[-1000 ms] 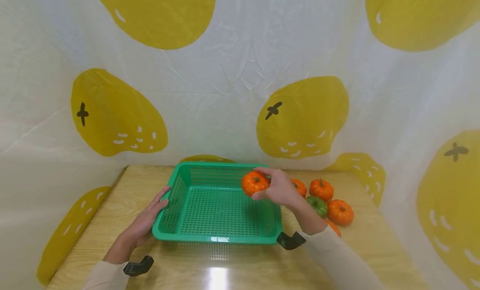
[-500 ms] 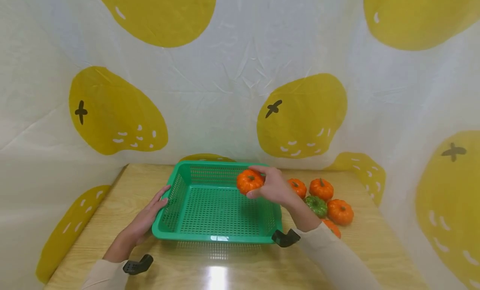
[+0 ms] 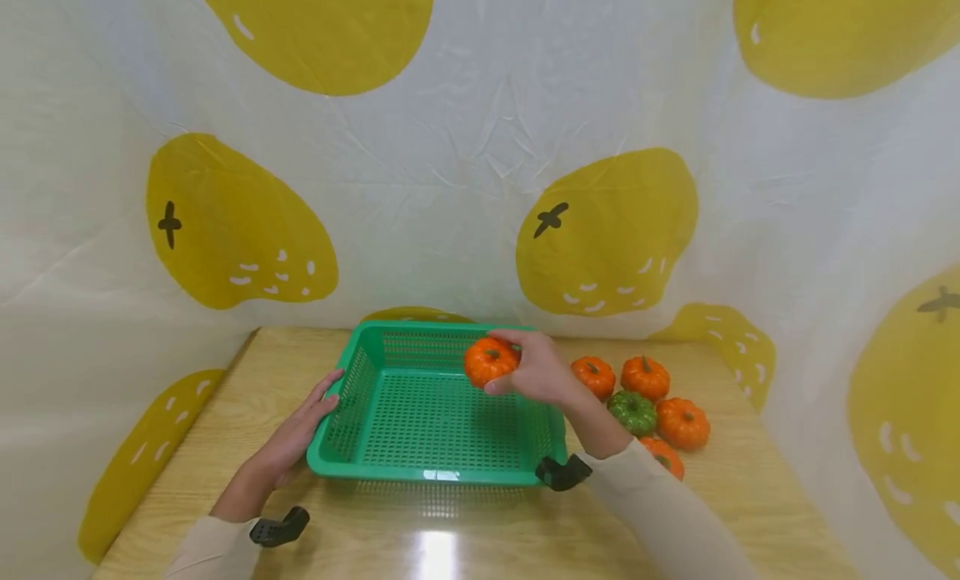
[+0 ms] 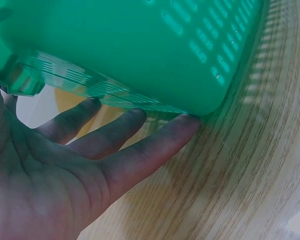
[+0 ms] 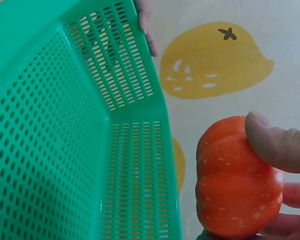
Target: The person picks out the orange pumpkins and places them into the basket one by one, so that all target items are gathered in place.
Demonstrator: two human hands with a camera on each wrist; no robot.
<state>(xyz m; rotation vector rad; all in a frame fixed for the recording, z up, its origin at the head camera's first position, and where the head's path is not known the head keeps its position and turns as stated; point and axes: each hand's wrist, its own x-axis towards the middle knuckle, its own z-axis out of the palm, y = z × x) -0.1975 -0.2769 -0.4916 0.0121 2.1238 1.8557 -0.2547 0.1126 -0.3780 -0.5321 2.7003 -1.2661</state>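
Note:
In the head view my right hand [image 3: 542, 370] grips a small orange pumpkin [image 3: 491, 362] above the right part of a green plastic basket [image 3: 438, 477]. Up close in the right wrist view, the thumb presses one side of the ribbed pumpkin [image 5: 237, 182] and fingers curl round behind it. My left hand [image 3: 292, 438] is at the basket's left side. Its extended fingers touch the outer wall of the basket [image 4: 120, 55] in the left wrist view. Nothing lies on the basket's slotted floor.
Right of the basket, several orange pumpkins [image 3: 682, 423] cluster round a green pumpkin [image 3: 632, 412] on the wooden table [image 3: 487, 534]. A pale curtain [image 3: 427, 230] with yellow fruit prints hangs behind and beside the table.
My right hand has carried the orange pumpkin a little to the left over the basket. The left hand stays at the basket's left side.

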